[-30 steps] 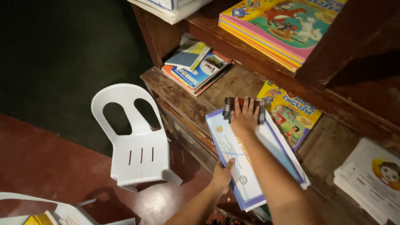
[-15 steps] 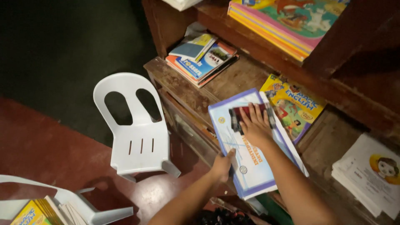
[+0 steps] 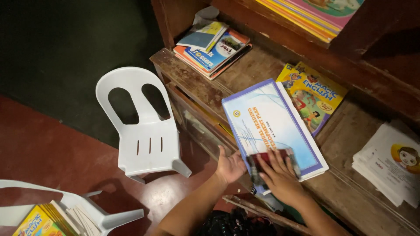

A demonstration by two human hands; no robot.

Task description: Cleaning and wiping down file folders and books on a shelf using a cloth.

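Shelf [image 3: 245, 70]: dark worn wood, carrying everything of interest; rough and scuffed, likely to drag against paper.
Chair [image 3: 146, 131]: white plastic, standing on the red floor just left of the shelf, apart from both hands.
Booklet stack [image 3: 273, 126]: blue-and-white covers, lying flat on the shelf with the near corner overhanging the front edge; thin, floppy, glossy, probably prone to sliding apart and sagging if lifted by one corner; best held along the near edge with support underneath.
Picture book [image 3: 313, 96]: yellow cover, lying beside the stack's far edge, partly tucked under it.
Mixed books [image 3: 214, 46]: small pile further back on the shelf, well apart from the hands.
Right hand [image 3: 280, 175]: fingers spread, pressed flat onto a dark red cloth.
Left hand [image 3: 229, 167]: cupped at the stack's near-left corner, touching its edge, not closed around it.
Cloth [image 3: 273, 161]: blurred, small, soft, on the stack's near end under the right hand.
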